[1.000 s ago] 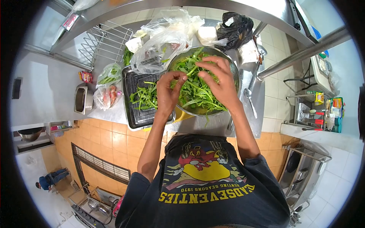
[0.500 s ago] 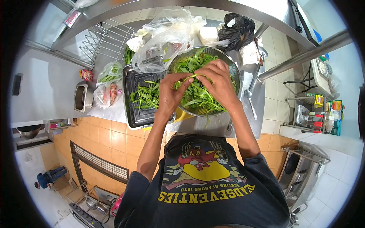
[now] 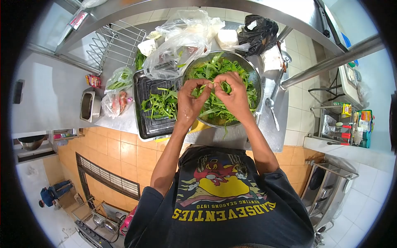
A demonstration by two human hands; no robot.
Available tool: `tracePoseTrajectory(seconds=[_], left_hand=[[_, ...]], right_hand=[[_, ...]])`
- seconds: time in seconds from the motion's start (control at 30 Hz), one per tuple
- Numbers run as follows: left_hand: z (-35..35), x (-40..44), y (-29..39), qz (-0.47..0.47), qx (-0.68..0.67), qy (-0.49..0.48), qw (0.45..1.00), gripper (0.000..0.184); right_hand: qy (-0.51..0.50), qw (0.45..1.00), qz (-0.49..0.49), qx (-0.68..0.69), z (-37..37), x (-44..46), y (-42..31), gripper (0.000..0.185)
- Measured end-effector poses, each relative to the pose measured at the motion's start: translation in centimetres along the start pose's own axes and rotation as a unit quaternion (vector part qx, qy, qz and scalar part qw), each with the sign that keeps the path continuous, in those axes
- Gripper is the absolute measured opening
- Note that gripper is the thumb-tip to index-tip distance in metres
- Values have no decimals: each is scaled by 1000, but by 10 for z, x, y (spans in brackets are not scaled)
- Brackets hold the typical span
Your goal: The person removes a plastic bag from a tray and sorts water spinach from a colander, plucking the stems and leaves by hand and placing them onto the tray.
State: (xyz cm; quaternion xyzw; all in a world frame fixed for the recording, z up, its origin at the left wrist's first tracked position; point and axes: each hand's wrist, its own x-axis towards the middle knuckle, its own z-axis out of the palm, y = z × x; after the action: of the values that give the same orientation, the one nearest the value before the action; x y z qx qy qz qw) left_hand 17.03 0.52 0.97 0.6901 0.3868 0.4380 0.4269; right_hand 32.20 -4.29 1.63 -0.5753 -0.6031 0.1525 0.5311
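Observation:
My left hand (image 3: 189, 102) and my right hand (image 3: 234, 98) meet over a round metal mesh colander (image 3: 261, 89), thumbs and fingers pinched on a green leafy stem (image 3: 212, 84). A heap of leafy greens (image 3: 240, 68) with long narrow leaves fills the colander under both hands. Left of it, a black tray (image 3: 142, 89) holds a smaller pile of cut green stems (image 3: 160, 104). The tray lies close beside my left hand. Part of the stem is hidden by my fingers.
Behind the colander lie a clear plastic bag (image 3: 169, 49) and a black plastic bag (image 3: 262, 35). A metal spoon (image 3: 271, 108) rests at right. At left are a steel container (image 3: 89, 105) and a bag of greens (image 3: 120, 79). Another person (image 3: 56, 193) is far off.
My right hand has drawn down and turned, so its fingertips now meet those of my left hand. My left hand has shifted slightly right. The distant person has moved a little.

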Motion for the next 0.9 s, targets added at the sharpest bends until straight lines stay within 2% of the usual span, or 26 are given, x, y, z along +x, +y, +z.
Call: tracePoseTrajectory(seconds=[0.07, 0.1, 0.17, 0.3, 0.47, 0.57, 0.7, 0.73, 0.9], left_hand=[[1, -2, -4, -42, -69, -8, 997, 15], [-1, -1, -4, -71, -105, -3, 992, 15], [-12, 2, -3, -130, -176, 9, 976, 16], [-37, 6, -6, -108, -212, 65, 969, 17], [-70, 5, -14, -139, -219, 134, 957, 22], [-90, 1, -19, -135, -202, 164, 956, 24], [-111, -6, -27, -147, -194, 211, 947, 26], [-114, -7, -21, -152, -197, 226, 942, 25], [-120, -9, -17, -136, -205, 271, 930, 26]], right_hand=[[15, 992, 54, 115, 3, -2, 0, 9], [29, 975, 118, 185, 1, -1, -2, 8], [57, 914, 241, 320, -8, 0, -5, 7], [62, 892, 247, 373, -22, 8, 3, 12], [3, 945, 244, 217, -15, 11, 13, 15], [-10, 978, 150, 145, 7, 11, 19, 13], [-47, 995, 39, 75, 43, 16, 16, 15], [-68, 991, 62, 98, 52, 18, 11, 18], [-119, 992, -35, 29, 84, 25, -5, 22]])
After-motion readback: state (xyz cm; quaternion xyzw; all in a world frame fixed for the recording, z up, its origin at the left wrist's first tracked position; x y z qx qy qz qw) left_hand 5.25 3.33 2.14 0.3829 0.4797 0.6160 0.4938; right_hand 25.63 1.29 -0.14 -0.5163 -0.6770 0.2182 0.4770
